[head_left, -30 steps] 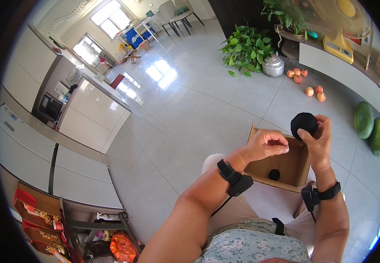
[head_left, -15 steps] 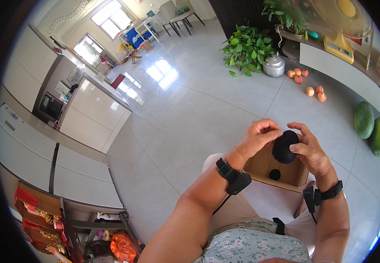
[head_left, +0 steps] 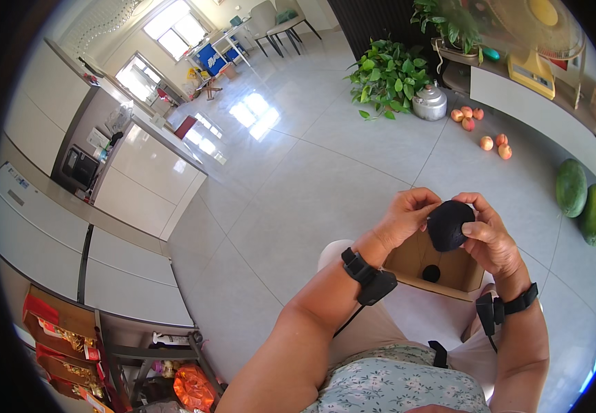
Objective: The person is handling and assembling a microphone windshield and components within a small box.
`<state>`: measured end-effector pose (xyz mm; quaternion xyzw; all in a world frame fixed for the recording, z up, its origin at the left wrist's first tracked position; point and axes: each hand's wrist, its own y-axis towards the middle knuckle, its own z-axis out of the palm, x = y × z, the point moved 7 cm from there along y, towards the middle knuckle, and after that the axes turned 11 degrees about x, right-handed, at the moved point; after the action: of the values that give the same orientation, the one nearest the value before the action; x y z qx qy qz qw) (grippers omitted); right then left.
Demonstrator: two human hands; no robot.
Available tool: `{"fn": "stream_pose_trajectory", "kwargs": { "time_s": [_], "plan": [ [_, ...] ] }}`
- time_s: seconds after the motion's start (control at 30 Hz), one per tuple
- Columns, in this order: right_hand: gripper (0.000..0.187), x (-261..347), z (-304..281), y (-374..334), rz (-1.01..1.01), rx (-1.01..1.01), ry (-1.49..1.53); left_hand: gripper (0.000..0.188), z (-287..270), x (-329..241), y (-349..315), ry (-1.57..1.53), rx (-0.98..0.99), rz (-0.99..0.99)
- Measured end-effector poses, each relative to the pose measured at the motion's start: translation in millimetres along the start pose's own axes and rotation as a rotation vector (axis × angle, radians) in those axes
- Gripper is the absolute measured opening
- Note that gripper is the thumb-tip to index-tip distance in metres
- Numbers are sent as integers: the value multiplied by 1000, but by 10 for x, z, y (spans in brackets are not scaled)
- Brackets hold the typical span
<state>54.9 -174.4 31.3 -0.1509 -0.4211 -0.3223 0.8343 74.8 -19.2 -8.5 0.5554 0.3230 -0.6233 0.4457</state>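
A rounded, matte black thing (head_left: 450,226), about palm-sized, is held up between my hands; its exact kind does not show. My left hand (head_left: 411,215) pinches its left edge with thumb and fingertips. On the other side, my right hand (head_left: 492,237) grips it, the thumb pressed on its face and the index finger over the top. Just below the hands is an open cardboard box (head_left: 416,273), partly hidden by them. A small black round piece (head_left: 431,274) lies inside the box.
Two green melons (head_left: 571,188) lie on the tiled floor to the right, with several peaches (head_left: 503,146) farther off. A metal kettle (head_left: 430,103) stands by a leafy plant (head_left: 391,79). Shelving with red packages (head_left: 50,323) is at lower left.
The black thing has turned between my hands and shows a broader, rounder face. My right index finger has come down onto its top edge. The left hand has barely moved.
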Motion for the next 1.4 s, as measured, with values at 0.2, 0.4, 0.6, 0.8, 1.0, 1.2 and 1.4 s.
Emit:
{"fn": "stream_pose_trajectory", "kwargs": {
  "time_s": [0.2, 0.4, 0.6, 0.8, 1.0, 1.2, 1.4],
  "plan": [
    [48, 74, -71, -2, -105, -36, 8, 8, 14, 3, -11, 63, 26, -30],
    [44, 94, -268, -19, -214, -149, 24, 9, 107, -21, 1, 238, 53, -43],
    [40, 113, -409, -42, -306, -306, 19, 11, 240, -76, -10, 296, 170, 33],
    [46, 115, -502, -85, -268, -477, -240, 9, 275, -59, -34, 245, 223, -4],
    [49, 139, -332, -46, -273, -399, -727, 6, 144, -90, -33, 130, 148, -28],
    [48, 68, -223, -5, -27, -267, -579, 6, -3, -96, -18, 141, 43, -10],
    [52, -33, -212, 26, 84, -115, -383, 7, -12, -133, 8, 156, -6, -11]
  ]
}}
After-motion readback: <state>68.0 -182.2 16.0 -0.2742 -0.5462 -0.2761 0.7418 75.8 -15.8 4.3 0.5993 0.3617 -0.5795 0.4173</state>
